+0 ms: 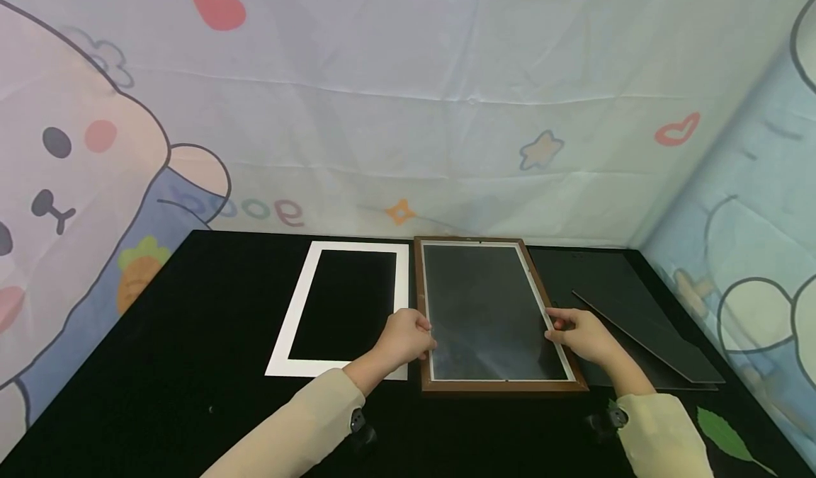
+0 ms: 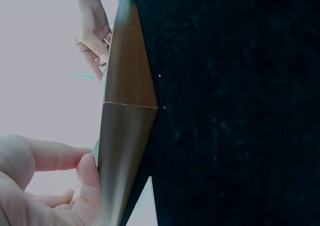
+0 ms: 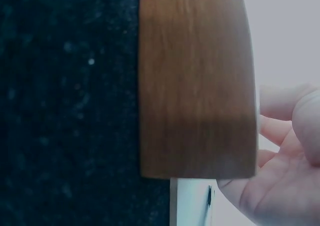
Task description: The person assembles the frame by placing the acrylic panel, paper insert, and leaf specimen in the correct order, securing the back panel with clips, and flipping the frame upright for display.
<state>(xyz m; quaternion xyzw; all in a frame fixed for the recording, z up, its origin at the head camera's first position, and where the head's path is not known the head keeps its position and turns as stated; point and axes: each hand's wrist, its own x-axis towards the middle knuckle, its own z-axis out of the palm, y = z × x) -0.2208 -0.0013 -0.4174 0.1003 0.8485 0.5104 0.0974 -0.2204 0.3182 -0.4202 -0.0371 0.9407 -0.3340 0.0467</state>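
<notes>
A brown picture frame (image 1: 503, 387) with a white inner rim lies on the black table, and a glossy see-through sheet (image 1: 484, 308) fills its opening. At the frame's left side, my left hand (image 1: 404, 336) pinches thumb and forefinger together on what looks like the sheet's edge; in the left wrist view, the left hand (image 2: 55, 186) is just over the wooden side. My right hand (image 1: 583, 333) touches the right inner edge with forefinger and thumb set apart. In the right wrist view, the frame's wooden side (image 3: 195, 85) partly hides the right fingertips (image 3: 275, 103).
Left of the frame lies a white mat (image 1: 290, 322) with a cut-out window. A dark backing board (image 1: 618, 280) lies at the right, with its support leg (image 1: 663, 347) across it. A green leaf (image 1: 723, 433) is near the front right. A printed cloth (image 1: 446, 95) hangs behind.
</notes>
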